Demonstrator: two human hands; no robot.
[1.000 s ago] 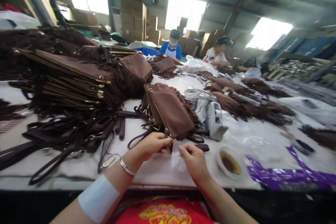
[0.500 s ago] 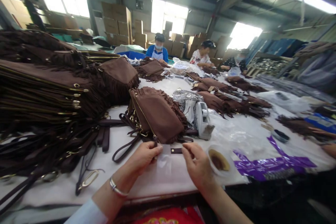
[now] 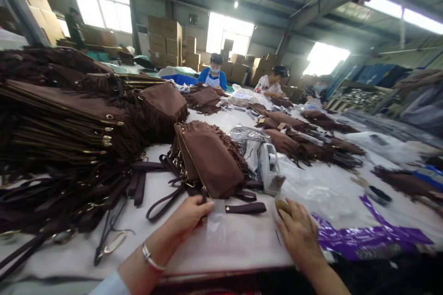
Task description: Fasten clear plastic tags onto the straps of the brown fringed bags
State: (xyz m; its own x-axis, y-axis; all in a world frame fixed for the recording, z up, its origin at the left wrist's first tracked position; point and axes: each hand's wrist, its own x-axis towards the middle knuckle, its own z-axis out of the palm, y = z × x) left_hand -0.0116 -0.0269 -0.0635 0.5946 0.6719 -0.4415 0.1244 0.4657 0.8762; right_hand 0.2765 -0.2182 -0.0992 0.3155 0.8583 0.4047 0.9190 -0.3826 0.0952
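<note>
My left hand [image 3: 188,215] pinches the metal zipper pull at the near corner of a brown suede fringed pouch [image 3: 211,163] lying on the white table [image 3: 238,239]. A small clear plastic sleeve [image 3: 215,221] sits under the pull, next to a dark brown strap tab [image 3: 245,208]. My right hand [image 3: 298,231] rests palm down over a small round cup [image 3: 281,204] near the table's front edge, covering most of it. Whether its fingers grip anything cannot be seen.
A tall stack of brown fringed pouches [image 3: 69,115] and loose straps [image 3: 86,189] fills the left. A white tape dispenser [image 3: 270,168], crumpled plastic and a purple wrapper [image 3: 367,239] lie to the right. Several people [image 3: 214,73] work at the far end, with cardboard boxes behind.
My right hand has let go of the strap tab and moved right, onto the small cup. The left hand stays at the zipper pull. The view has tilted up slightly.
</note>
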